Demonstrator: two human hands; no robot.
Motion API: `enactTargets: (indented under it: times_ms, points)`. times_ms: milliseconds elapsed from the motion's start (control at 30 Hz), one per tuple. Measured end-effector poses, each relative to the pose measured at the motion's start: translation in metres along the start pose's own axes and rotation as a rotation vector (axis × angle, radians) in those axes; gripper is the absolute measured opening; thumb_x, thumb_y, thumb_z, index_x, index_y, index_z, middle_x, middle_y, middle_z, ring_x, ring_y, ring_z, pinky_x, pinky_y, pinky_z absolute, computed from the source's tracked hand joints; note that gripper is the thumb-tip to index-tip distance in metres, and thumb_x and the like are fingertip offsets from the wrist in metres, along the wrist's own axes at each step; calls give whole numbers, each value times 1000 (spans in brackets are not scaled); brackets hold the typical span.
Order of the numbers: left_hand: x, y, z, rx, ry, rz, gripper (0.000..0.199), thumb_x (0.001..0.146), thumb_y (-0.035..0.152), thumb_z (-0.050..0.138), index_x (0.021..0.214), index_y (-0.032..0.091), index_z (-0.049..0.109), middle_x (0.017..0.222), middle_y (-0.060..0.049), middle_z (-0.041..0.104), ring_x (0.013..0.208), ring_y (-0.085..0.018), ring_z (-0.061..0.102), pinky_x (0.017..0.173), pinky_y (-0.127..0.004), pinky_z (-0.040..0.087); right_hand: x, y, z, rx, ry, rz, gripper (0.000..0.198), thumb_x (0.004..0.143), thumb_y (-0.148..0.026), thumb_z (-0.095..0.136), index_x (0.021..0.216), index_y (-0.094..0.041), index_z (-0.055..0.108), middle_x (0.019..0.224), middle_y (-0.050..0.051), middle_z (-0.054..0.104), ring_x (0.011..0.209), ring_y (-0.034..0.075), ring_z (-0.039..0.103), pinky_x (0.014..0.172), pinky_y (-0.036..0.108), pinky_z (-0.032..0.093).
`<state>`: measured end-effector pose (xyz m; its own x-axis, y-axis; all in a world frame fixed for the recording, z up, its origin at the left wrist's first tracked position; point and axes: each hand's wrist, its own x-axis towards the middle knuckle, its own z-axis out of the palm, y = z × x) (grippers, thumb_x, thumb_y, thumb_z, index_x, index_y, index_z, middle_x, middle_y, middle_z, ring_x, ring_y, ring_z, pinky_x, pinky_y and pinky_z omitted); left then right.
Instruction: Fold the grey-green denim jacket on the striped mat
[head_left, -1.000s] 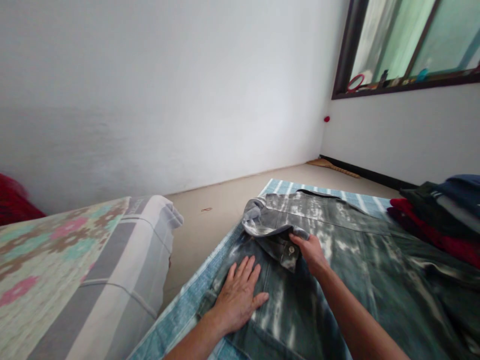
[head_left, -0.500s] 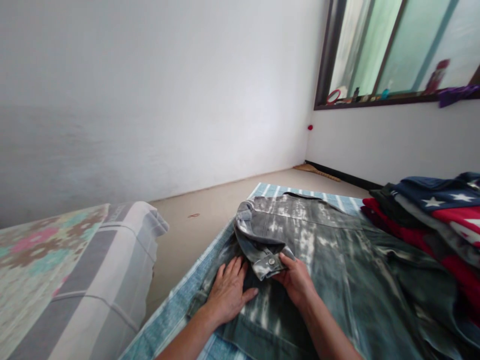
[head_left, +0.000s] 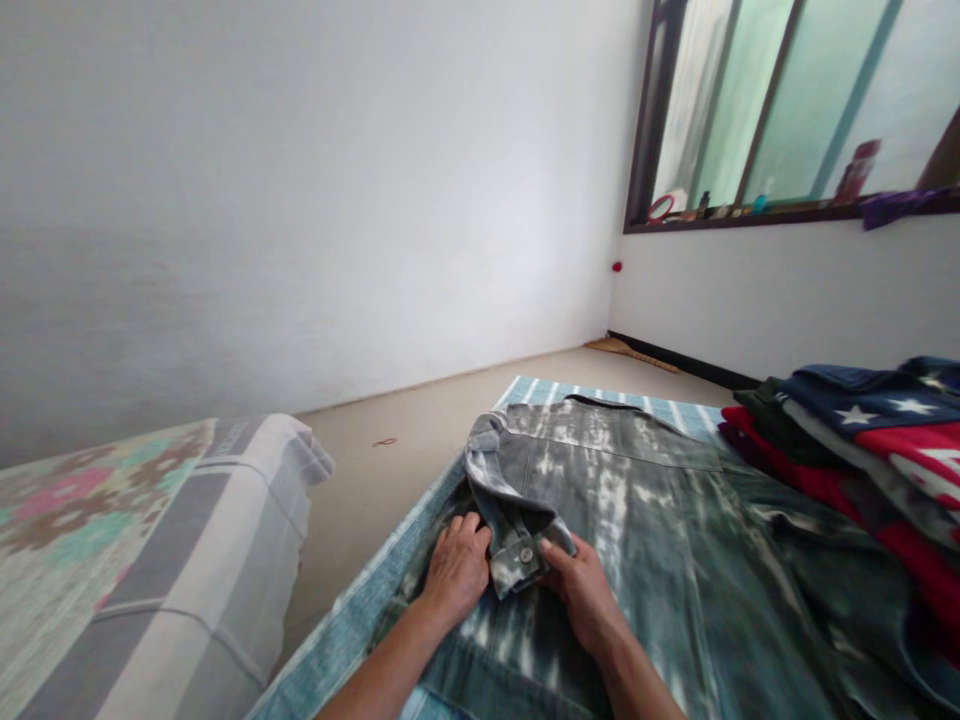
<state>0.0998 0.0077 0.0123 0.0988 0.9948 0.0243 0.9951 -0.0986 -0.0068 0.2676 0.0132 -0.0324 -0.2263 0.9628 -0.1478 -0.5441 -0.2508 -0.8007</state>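
Observation:
A grey-washed denim jacket [head_left: 660,520] lies spread on a blue striped mat [head_left: 360,620] on the floor. Its sleeve [head_left: 499,500] is folded back over the body, and the buttoned cuff [head_left: 521,560] lies between my hands. My right hand [head_left: 581,590] pinches the cuff's right edge. My left hand [head_left: 457,565] rests on the jacket and touches the sleeve's left side with curled fingers.
A stack of folded clothes [head_left: 862,440], red, dark and star-patterned, sits at the right on the mat. A mattress [head_left: 150,560] with a floral cover lies at the left. Bare floor [head_left: 405,450] runs to the white wall. A window sill [head_left: 787,210] holds small items.
My right hand has drawn the cuff down and toward me across the jacket. My left hand has gone from flat on the denim to curled against the sleeve. The view has turned a little to the right.

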Motion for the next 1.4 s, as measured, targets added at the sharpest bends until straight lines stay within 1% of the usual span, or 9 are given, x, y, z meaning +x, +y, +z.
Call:
enactTargets:
  times_ms: [167, 267, 367, 500, 600, 933, 1100, 1233, 1400]
  points:
    - [9, -3, 3, -12, 14, -38, 26, 85, 10, 42, 91, 22, 65, 103, -6, 59, 101, -21, 52, 85, -32, 41, 1, 3, -1, 2, 1, -21, 34, 62, -43, 79, 83, -18, 68, 73, 2, 68, 65, 18, 61, 66, 32, 49]
    - [14, -4, 5, -21, 23, -80, 28, 86, 10, 40, 92, 22, 64, 105, -6, 59, 102, -21, 52, 85, -32, 41, 2, 6, -2, 2, -6, -26, 35, 61, -43, 80, 84, -19, 68, 73, 1, 67, 66, 19, 61, 67, 33, 50]
    - [19, -6, 6, -19, 26, -117, 31, 86, 8, 37, 96, 20, 64, 106, -7, 60, 103, -22, 52, 85, -33, 41, 3, 9, -4, 2, -11, -28, 35, 62, -43, 80, 84, -18, 68, 74, 2, 68, 66, 19, 62, 67, 32, 50]
    - [21, -6, 6, -12, 30, -150, 33, 81, 4, 41, 104, 17, 63, 112, -10, 59, 108, -24, 51, 87, -34, 40, 3, 10, -5, -3, -22, -28, 37, 63, -43, 79, 87, -17, 68, 73, 2, 67, 66, 18, 61, 66, 31, 49]
    - [21, -5, 5, -7, 37, -156, 34, 81, 4, 42, 105, 17, 62, 114, -9, 59, 109, -24, 51, 88, -33, 41, 2, 9, -5, -6, -33, -33, 35, 66, -41, 79, 88, -17, 68, 73, 2, 67, 66, 17, 61, 66, 30, 49]
    - [31, -6, 10, 8, 76, -202, 36, 86, 6, 35, 103, 17, 65, 110, -10, 63, 104, -25, 56, 84, -35, 43, 2, 11, -6, -7, -44, -55, 35, 66, -42, 79, 89, -16, 68, 73, 2, 67, 65, 17, 61, 65, 30, 49]
    - [36, -7, 11, -9, 85, -241, 30, 90, 13, 38, 98, 17, 67, 105, -10, 65, 100, -24, 60, 81, -33, 44, 3, 13, -8, -5, -48, -51, 36, 66, -42, 79, 89, -16, 67, 75, 3, 68, 66, 18, 62, 67, 32, 50]
    - [38, -9, 14, -27, 105, -252, 32, 89, 11, 37, 99, 17, 67, 105, -9, 66, 101, -23, 60, 83, -32, 44, 4, 13, -9, -27, -42, -43, 35, 66, -42, 79, 87, -16, 67, 72, 2, 67, 65, 18, 61, 64, 30, 48]
    - [41, -11, 17, -54, 112, -269, 32, 91, 13, 37, 101, 18, 67, 104, -9, 67, 100, -23, 61, 81, -31, 44, 2, 11, -8, -35, -60, -49, 34, 67, -42, 78, 88, -17, 67, 74, 2, 67, 67, 18, 61, 64, 29, 48]
